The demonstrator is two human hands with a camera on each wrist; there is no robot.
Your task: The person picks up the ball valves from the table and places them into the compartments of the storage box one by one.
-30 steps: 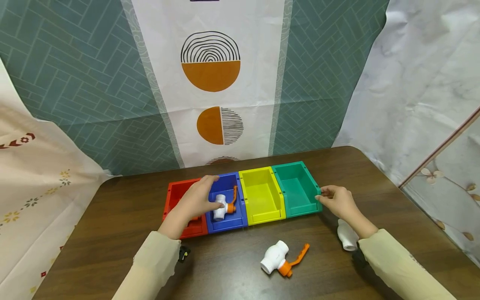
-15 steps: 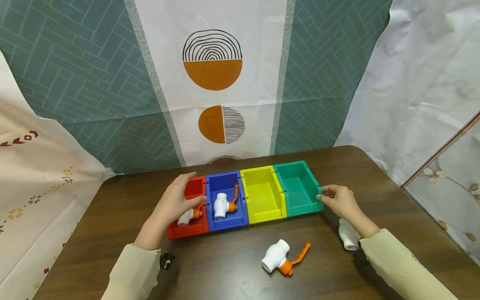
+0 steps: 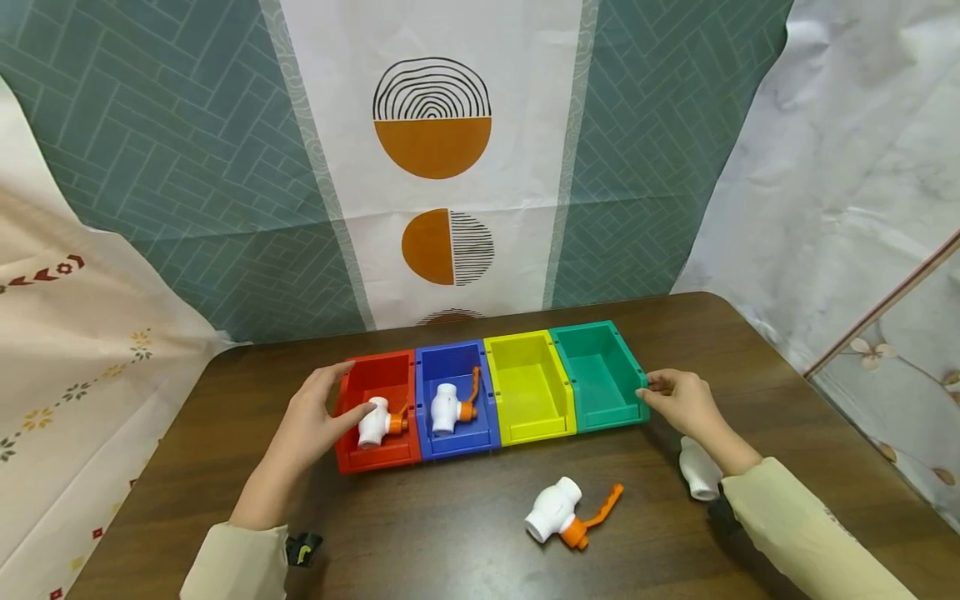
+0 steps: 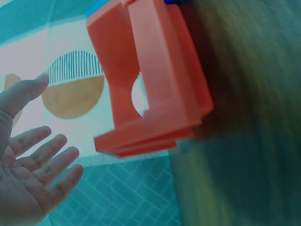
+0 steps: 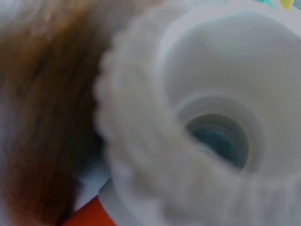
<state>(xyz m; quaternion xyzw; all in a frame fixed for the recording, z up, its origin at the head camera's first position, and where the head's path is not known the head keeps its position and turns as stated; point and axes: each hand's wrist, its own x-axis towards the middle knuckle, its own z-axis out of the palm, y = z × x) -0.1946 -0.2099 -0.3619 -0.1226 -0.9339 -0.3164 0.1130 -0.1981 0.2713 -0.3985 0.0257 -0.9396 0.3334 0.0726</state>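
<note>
My left hand (image 3: 311,421) is spread at the left side of the red bin (image 3: 382,458), holding nothing. In the left wrist view its fingers are apart, beside the red bin. Inside that bin lies a white ball valve (image 3: 371,427) with an orange handle, its upper end overlapped by my thumb. The blue bin (image 3: 459,447) holds a similar ball valve (image 3: 445,410). With thumb and fingers, my right hand (image 3: 686,404) pinches the right front edge of the green bin (image 3: 592,379). Below that wrist lies another white valve (image 3: 699,471), partly covered by the forearm; its round opening (image 5: 155,155) fills the right wrist view.
Between the blue and green bins sits a yellow bin (image 3: 525,392); all the bins stand joined in a row. A white ball valve (image 3: 553,510) with an orange handle lies on the brown table (image 3: 442,533) in front of them. Patterned cloth (image 3: 300,275) hangs behind the table.
My left hand has moved left from over the blue bin, across the red bin to its left side, uncovering both valves in the bins. My right hand stays at the green bin.
</note>
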